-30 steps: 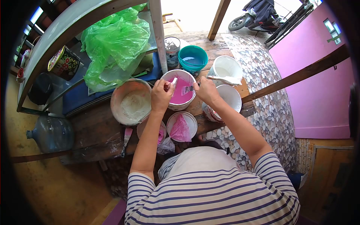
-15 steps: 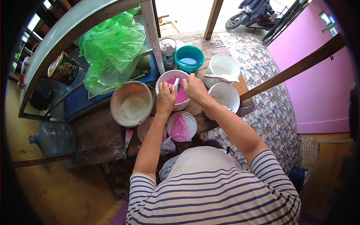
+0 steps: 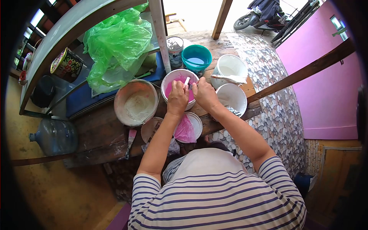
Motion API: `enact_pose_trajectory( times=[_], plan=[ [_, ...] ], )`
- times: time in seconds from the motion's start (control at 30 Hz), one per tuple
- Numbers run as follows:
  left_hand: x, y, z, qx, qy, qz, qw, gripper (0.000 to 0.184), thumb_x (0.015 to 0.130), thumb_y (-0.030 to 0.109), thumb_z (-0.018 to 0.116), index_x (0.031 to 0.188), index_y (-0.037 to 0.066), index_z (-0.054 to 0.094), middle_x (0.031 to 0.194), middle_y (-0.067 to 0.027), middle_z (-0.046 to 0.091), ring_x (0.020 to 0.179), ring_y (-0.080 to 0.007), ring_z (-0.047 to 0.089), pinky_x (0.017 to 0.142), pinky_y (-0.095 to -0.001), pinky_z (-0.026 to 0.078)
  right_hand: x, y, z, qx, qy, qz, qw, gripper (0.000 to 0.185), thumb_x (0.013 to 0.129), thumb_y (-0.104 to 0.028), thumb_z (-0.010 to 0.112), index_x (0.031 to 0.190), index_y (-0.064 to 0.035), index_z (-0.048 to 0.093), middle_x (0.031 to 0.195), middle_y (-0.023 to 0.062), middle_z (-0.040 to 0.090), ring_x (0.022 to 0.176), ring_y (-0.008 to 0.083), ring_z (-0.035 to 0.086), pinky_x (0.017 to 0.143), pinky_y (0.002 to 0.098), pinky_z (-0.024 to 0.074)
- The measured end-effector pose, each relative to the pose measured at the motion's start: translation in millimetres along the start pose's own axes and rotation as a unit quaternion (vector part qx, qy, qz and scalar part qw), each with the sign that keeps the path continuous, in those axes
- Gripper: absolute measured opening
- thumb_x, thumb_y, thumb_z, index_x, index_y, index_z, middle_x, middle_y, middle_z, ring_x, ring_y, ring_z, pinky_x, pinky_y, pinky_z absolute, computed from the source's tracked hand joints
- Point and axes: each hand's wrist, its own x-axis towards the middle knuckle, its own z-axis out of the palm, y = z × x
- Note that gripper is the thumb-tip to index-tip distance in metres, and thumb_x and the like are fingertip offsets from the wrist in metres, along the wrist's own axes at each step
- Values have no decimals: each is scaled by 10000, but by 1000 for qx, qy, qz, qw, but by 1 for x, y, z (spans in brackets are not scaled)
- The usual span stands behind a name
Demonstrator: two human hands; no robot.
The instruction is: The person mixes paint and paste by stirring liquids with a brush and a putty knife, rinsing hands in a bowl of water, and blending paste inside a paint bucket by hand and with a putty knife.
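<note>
My left hand [image 3: 178,97] is over a white bucket [image 3: 163,85] of pink paint [image 3: 170,91], its fingers closed on a small white piece [image 3: 187,81] that stands up from the grip. Close beside it, my right hand [image 3: 205,91] is closed, its fingertips almost meeting the left ones at a small dark part under the white piece. What the right fingers pinch is too small to make out. Below the bucket, a pink plastic bag [image 3: 185,132] lies on a white lid [image 3: 197,124].
A bucket of pale powder [image 3: 137,107] stands left. Behind are a teal bucket [image 3: 196,69] of liquid and a paint can [image 3: 174,51]. Two white buckets [image 3: 231,65] stand right, a brush [image 3: 229,78] across one. A pink-ended scraper [image 3: 130,142] lies on the wooden table [image 3: 96,134].
Both hands have shifted slightly right in view. The white piece has turned and now stands more clearly above my left fingers. The view has tilted a little.
</note>
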Motion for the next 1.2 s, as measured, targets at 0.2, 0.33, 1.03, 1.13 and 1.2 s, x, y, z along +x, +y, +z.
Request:
enact_pose_trajectory(
  times=[0.2,0.33,1.03,1.13,1.2],
  plan=[
    [-8,-12,5,8,8,4,1000,195,963,158,598,1018,2,494,1060,-260,542,870,-443,631,738,-510,540,-2,-2,-4,17,5,-5,1000,342,994,-268,509,1010,73,481,835,353,657,826,517,661,784,578,512],
    [1,-20,-15,-14,10,-21,1000,185,959,149,600,1005,11,485,1023,-236,531,875,-442,612,740,-519,526,-1,2,-15,46,8,-5,999,333,987,-270,535,996,62,509,849,347,661,843,512,662,799,566,509],
    [51,-10,-73,-46,-90,-41,994,173,920,94,678,964,10,533,894,-126,531,780,-319,578,701,-432,474,46,33,-35,-23,-195,-221,955,284,889,-85,665,1167,-37,642,1066,169,536,1016,351,610,899,433,504],
    [51,-11,-67,-57,-88,-55,993,171,915,76,680,969,8,533,891,-122,525,771,-309,572,700,-431,472,54,35,-27,1,-198,-243,950,291,881,-80,671,1167,-33,640,1072,171,537,1022,356,611,896,436,507],
    [52,-11,-63,-55,-84,-55,993,170,913,69,680,971,8,532,895,-121,523,766,-304,569,698,-430,472,58,34,-26,9,-206,-237,949,298,874,-68,675,1167,-35,635,1079,172,539,1021,357,614,895,437,508]
  ],
)
